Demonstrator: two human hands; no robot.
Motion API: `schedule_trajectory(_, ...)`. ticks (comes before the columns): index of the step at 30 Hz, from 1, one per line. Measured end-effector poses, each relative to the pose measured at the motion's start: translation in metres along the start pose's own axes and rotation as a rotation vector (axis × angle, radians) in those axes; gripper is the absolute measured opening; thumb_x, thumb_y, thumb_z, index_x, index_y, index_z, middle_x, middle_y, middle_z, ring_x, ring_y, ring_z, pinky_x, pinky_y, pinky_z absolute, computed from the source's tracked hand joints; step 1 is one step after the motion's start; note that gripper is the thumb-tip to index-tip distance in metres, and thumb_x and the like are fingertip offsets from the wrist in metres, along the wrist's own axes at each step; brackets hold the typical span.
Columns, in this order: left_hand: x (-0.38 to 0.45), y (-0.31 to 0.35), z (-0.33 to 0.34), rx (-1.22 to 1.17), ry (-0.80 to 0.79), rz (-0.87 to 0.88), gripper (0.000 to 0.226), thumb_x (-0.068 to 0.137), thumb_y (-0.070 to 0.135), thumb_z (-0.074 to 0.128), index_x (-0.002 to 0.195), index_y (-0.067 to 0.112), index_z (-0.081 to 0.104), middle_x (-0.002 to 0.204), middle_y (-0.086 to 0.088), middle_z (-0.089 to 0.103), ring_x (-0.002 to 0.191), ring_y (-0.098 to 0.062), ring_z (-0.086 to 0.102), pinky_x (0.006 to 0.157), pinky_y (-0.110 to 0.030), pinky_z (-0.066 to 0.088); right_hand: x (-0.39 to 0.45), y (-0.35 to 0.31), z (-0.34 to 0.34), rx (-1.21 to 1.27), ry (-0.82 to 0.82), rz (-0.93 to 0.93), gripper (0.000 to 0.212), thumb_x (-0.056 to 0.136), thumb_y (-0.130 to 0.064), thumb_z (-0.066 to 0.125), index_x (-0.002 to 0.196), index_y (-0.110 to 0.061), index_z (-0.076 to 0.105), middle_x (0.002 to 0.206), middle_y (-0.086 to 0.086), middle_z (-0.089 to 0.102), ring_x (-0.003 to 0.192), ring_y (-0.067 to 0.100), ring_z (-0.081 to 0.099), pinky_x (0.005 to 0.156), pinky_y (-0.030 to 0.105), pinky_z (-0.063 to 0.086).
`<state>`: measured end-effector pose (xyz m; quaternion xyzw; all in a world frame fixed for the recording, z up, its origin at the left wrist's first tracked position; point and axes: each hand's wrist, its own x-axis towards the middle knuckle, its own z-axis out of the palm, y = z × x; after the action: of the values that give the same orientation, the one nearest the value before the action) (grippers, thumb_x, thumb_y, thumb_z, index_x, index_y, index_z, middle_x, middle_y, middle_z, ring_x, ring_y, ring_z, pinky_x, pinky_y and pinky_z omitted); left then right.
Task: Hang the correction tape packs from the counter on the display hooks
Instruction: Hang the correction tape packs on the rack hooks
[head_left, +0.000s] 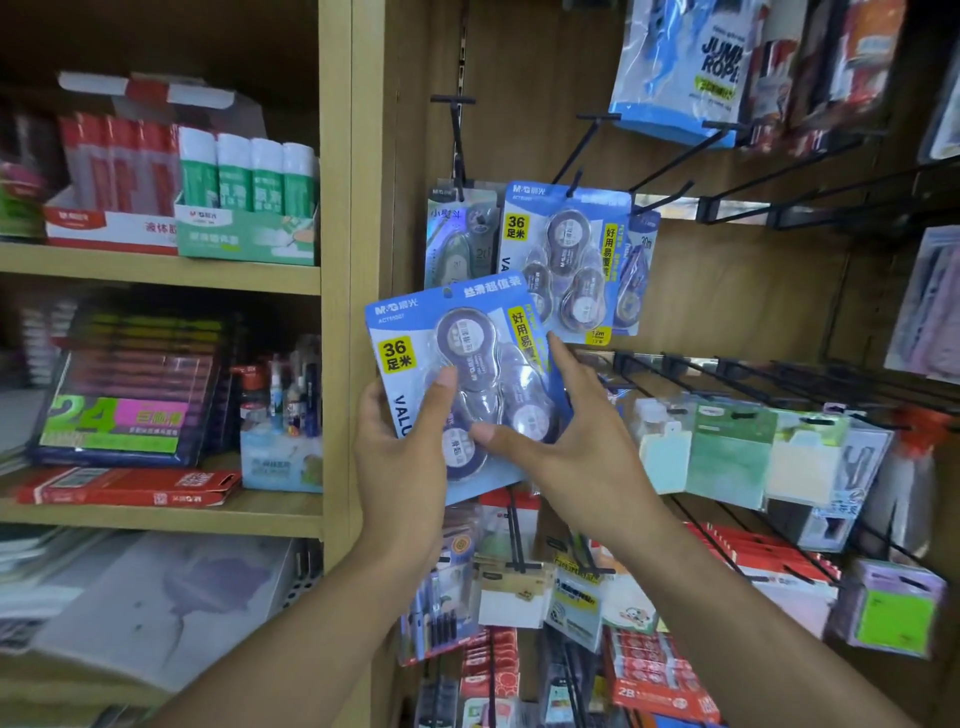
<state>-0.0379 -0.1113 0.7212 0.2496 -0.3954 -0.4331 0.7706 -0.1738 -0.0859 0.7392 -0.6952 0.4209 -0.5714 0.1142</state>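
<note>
A blue correction tape pack (415, 332) with three purple dispensers is held up, tilted, in front of the wooden display wall. My left hand (402, 441) grips its lower left edge with the thumb across the front. My right hand (566, 441) pinches its right side, thumb on the blister and fingers behind. Just above it, an identical blue pack (569, 260) hangs on a black hook (574, 179). A greenish tape pack (457, 234) hangs to its left, and another blue pack (636, 275) hangs to its right.
Several bare black hooks (727, 150) stick out at the upper right, below a jump rope bag (680, 73). More hooks with sticky notes (727, 452) run along the lower right. Wooden shelves (156, 270) with glue boxes stand to the left.
</note>
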Motion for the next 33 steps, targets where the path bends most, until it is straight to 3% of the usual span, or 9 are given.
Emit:
schedule_trajectory(3, 0.001, 0.001, -0.001, -0.053, 0.001, -0.024, 0.006, 0.098, 0.033, 0.068, 0.096, 0.028, 0.068, 0.094, 0.003, 0.081, 0.082, -0.015, 0.077, 0.078, -0.04, 0.059, 0.004, 0.002, -0.003, 0.102, 0.007, 0.009, 0.072, 0.083, -0.021, 0.085, 0.134, -0.054, 0.046, 0.128, -0.029, 0.065, 0.12, -0.001, 0.062, 0.106, 0.037, 0.051)
schedule_trajectory(5, 0.003, 0.001, -0.002, -0.041, 0.003, -0.019, 0.008, 0.099, 0.036, 0.066, 0.094, 0.03, 0.069, 0.096, 0.004, 0.081, 0.085, -0.014, 0.077, 0.079, -0.04, 0.059, 0.006, 0.003, -0.004, 0.143, -0.004, 0.016, 0.07, 0.086, -0.017, 0.082, 0.137, -0.047, 0.046, 0.122, -0.033, 0.067, 0.115, -0.005, 0.064, 0.105, 0.036, 0.052)
schedule_trajectory(9, 0.003, -0.002, -0.003, -0.014, -0.016, 0.005, 0.009, 0.101, 0.037, 0.064, 0.103, 0.033, 0.072, 0.111, 0.003, 0.08, 0.104, -0.019, 0.077, 0.091, -0.044, 0.06, 0.012, 0.009, -0.006, 0.121, 0.074, 0.051, 0.097, 0.076, -0.052, 0.082, 0.158, -0.037, 0.032, 0.147, -0.029, 0.051, 0.135, -0.006, 0.049, 0.115, 0.038, 0.043)
schedule_trajectory(10, 0.004, -0.002, -0.003, -0.008, -0.015, 0.001, 0.01, 0.102, 0.035, 0.062, 0.105, 0.032, 0.071, 0.111, 0.004, 0.08, 0.103, -0.017, 0.077, 0.09, -0.042, 0.06, 0.014, 0.01, -0.008, 0.115, 0.11, 0.054, 0.099, 0.077, -0.053, 0.082, 0.159, -0.036, 0.029, 0.15, -0.029, 0.046, 0.138, -0.007, 0.044, 0.117, 0.037, 0.041)
schedule_trajectory(13, 0.006, -0.006, -0.006, 0.024, -0.031, -0.032, 0.009, 0.104, 0.027, 0.061, 0.104, 0.028, 0.07, 0.107, 0.005, 0.081, 0.099, -0.017, 0.077, 0.088, -0.043, 0.059, 0.023, 0.01, -0.017, 0.105, 0.211, 0.026, 0.091, 0.085, -0.038, 0.081, 0.159, -0.039, 0.028, 0.144, -0.041, 0.04, 0.137, -0.011, 0.04, 0.116, 0.033, 0.041)
schedule_trajectory(19, 0.009, -0.015, -0.008, 0.101, -0.057, -0.103, 0.012, 0.103, 0.029, 0.061, 0.107, 0.021, 0.069, 0.101, -0.001, 0.082, 0.085, -0.015, 0.078, 0.067, -0.033, 0.058, 0.062, 0.007, -0.036, 0.138, 0.389, -0.098, 0.084, 0.085, -0.031, 0.081, 0.155, -0.041, 0.036, 0.148, -0.028, 0.049, 0.14, 0.006, 0.049, 0.111, 0.045, 0.048)
schedule_trajectory(24, 0.005, -0.021, -0.009, 0.111, -0.045, -0.119, 0.011, 0.103, 0.031, 0.062, 0.105, 0.023, 0.07, 0.101, 0.0, 0.082, 0.088, -0.018, 0.078, 0.074, -0.037, 0.059, 0.096, 0.002, -0.047, 0.103, 0.435, -0.127, 0.085, 0.083, -0.031, 0.08, 0.155, -0.041, 0.037, 0.143, -0.015, 0.058, 0.134, 0.006, 0.054, 0.111, 0.045, 0.048)
schedule_trajectory(29, 0.003, -0.021, -0.012, 0.106, -0.055, -0.132, 0.011, 0.103, 0.029, 0.063, 0.107, 0.022, 0.07, 0.103, 0.0, 0.082, 0.089, -0.02, 0.078, 0.077, -0.04, 0.06, 0.108, 0.006, -0.049, 0.085, 0.427, -0.09, 0.089, 0.081, -0.037, 0.081, 0.157, -0.036, 0.035, 0.142, -0.014, 0.058, 0.134, 0.005, 0.053, 0.112, 0.043, 0.047)
schedule_trajectory(33, 0.0, -0.016, -0.012, 0.1, -0.057, -0.107, 0.012, 0.103, 0.027, 0.062, 0.106, 0.019, 0.069, 0.103, -0.003, 0.082, 0.094, -0.027, 0.078, 0.085, -0.049, 0.061, 0.107, 0.014, -0.048, 0.096, 0.42, -0.088, 0.09, 0.075, -0.047, 0.079, 0.155, -0.043, 0.036, 0.141, -0.013, 0.059, 0.132, 0.009, 0.056, 0.11, 0.046, 0.049)
